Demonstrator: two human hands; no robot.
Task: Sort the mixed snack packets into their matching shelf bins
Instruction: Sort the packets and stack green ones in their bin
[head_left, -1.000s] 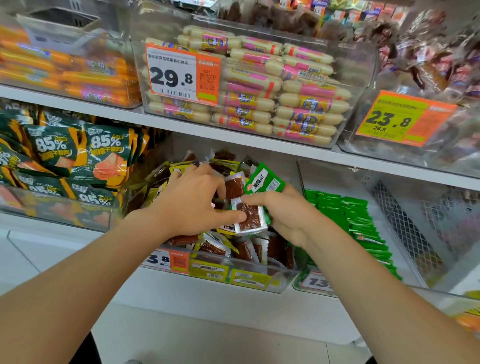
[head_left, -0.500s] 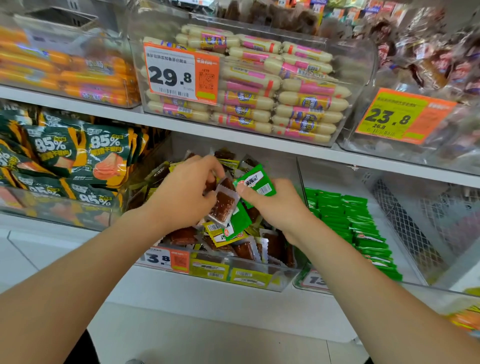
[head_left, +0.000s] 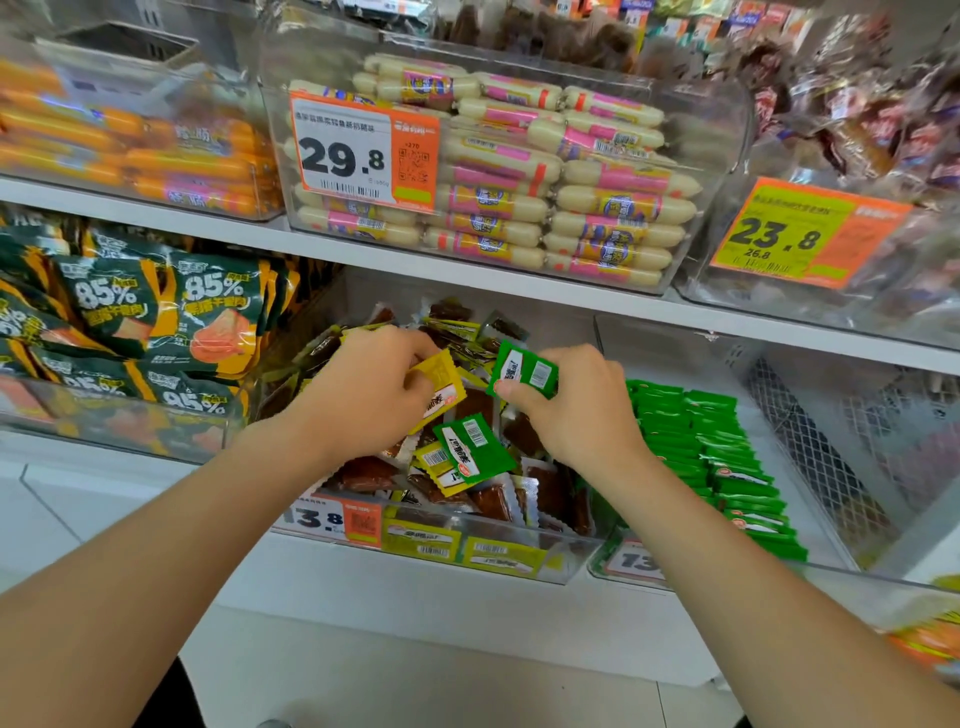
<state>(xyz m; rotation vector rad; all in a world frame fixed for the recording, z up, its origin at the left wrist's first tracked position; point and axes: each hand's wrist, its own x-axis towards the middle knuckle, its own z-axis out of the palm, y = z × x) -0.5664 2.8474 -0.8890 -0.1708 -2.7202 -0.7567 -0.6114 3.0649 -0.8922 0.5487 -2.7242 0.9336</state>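
Observation:
A clear bin (head_left: 519, 569) on the lower shelf holds mixed yellow, green and brown snack packets. My left hand (head_left: 363, 389) is inside it, fingers pinched on a yellow packet (head_left: 441, 382). My right hand (head_left: 571, 410) is just to the right, holding a green packet (head_left: 524, 370) raised above the pile. Another green packet (head_left: 475, 447) lies loose on the pile between my hands. The neighbouring clear bin (head_left: 618, 564) on the right holds rows of green packets (head_left: 701, 447).
To the left stands a bin of dark green 85% pouches (head_left: 156, 312). The upper shelf carries bins of orange sausages (head_left: 135, 156), white-pink sausages (head_left: 545, 171) and brown wrapped snacks (head_left: 857, 130). A shelf edge (head_left: 467, 280) runs close above my hands.
My left hand has dropped the brown packet and taken a yellow one. My right hand keeps the green packet, lifted slightly. A green packet now lies uncovered between my hands.

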